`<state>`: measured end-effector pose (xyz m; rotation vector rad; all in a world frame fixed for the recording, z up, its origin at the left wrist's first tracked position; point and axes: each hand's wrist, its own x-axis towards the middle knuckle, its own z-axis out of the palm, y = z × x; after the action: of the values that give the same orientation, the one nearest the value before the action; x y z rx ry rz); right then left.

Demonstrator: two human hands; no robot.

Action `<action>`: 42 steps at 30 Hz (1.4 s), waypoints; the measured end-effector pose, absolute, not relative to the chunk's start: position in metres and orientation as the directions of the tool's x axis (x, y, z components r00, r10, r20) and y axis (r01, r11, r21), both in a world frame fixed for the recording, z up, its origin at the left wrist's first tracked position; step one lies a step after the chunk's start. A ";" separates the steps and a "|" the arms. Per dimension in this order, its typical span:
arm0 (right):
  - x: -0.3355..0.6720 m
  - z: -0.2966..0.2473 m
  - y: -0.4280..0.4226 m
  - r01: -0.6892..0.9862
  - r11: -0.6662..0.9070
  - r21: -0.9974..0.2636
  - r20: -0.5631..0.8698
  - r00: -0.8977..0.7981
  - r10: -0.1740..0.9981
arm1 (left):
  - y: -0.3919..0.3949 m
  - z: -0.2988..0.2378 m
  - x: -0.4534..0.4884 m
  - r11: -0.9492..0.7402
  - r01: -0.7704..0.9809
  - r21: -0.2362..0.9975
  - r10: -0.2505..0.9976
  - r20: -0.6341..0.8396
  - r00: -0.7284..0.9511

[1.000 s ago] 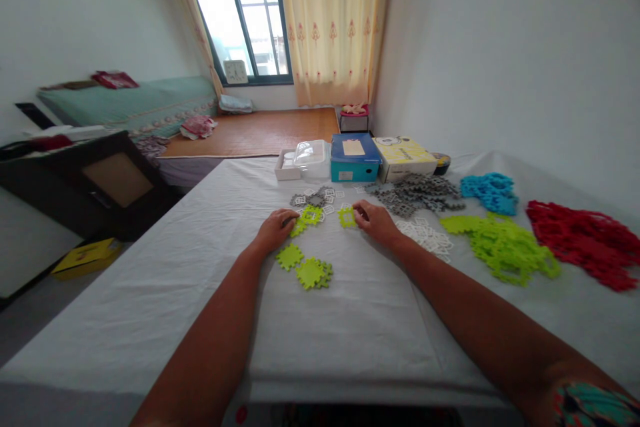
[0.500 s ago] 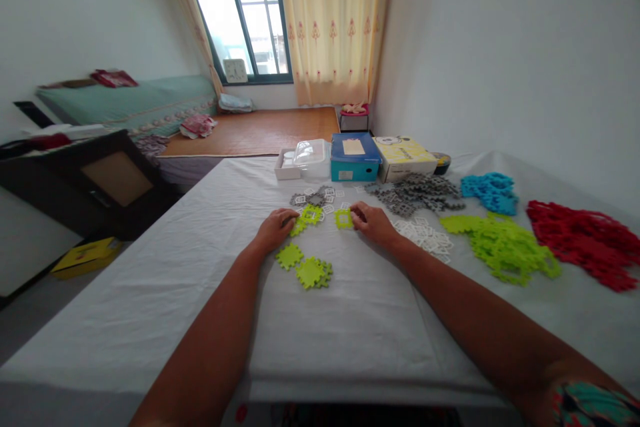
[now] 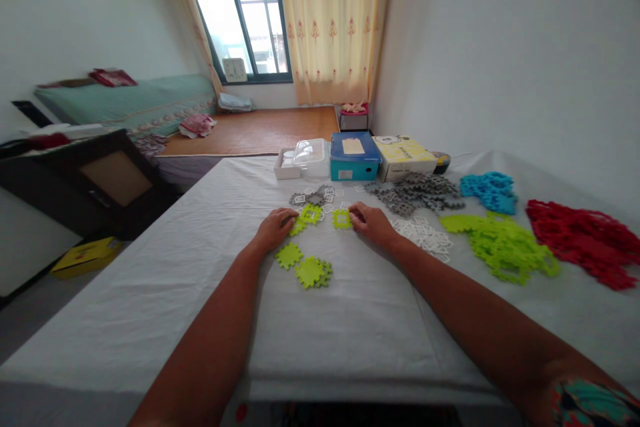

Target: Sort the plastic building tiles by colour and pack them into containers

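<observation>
My left hand (image 3: 277,229) is closed on joined lime-green interlocking tiles. One of them is a solid tile (image 3: 298,226) at my fingertips, and a square tile with an open centre (image 3: 313,214) adjoins it. Across a small gap, my right hand (image 3: 371,224) pinches a separate lime-green frame tile (image 3: 342,219) by its right edge. Pale lines show in that tile's opening; I cannot tell whether they belong to it. Nearer me on the cloth lie a solid green tile (image 3: 289,255) and a small overlapping stack of green tiles (image 3: 310,271).
A white cloth (image 3: 345,333) covers the table. Grey tiles (image 3: 417,193), white pieces (image 3: 423,237), a green pile (image 3: 510,247), blue tiles (image 3: 489,192) and red tiles (image 3: 583,240) lie to the right. A blue box (image 3: 355,159), a yellow-white box (image 3: 405,157) and a clear container (image 3: 313,159) stand behind.
The frame tile in my right hand has shifted slightly left, toward the joined tiles. My left hand has stayed almost still.
</observation>
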<state>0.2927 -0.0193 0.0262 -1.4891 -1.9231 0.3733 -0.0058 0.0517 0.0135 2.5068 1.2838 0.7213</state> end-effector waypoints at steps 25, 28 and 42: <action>0.305 0.029 -0.012 0.741 0.301 -0.600 0.381 -0.066 0.922 | 0.053 0.012 -0.007 -0.584 0.700 0.410 0.811 0.324 0.487; 0.331 0.034 -0.002 0.737 0.209 -0.642 0.427 0.118 0.897 | 0.054 0.012 -0.007 -0.582 0.704 0.405 0.812 0.321 0.487; 0.536 0.103 -0.071 0.909 -0.270 -0.317 0.103 0.316 0.943 | 0.063 0.005 -0.009 -0.598 0.699 0.393 0.801 0.328 0.501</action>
<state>0.5355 -0.0712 0.1027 -2.2711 -1.6633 0.1516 -0.0088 0.0626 0.0054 2.5345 1.2854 0.7194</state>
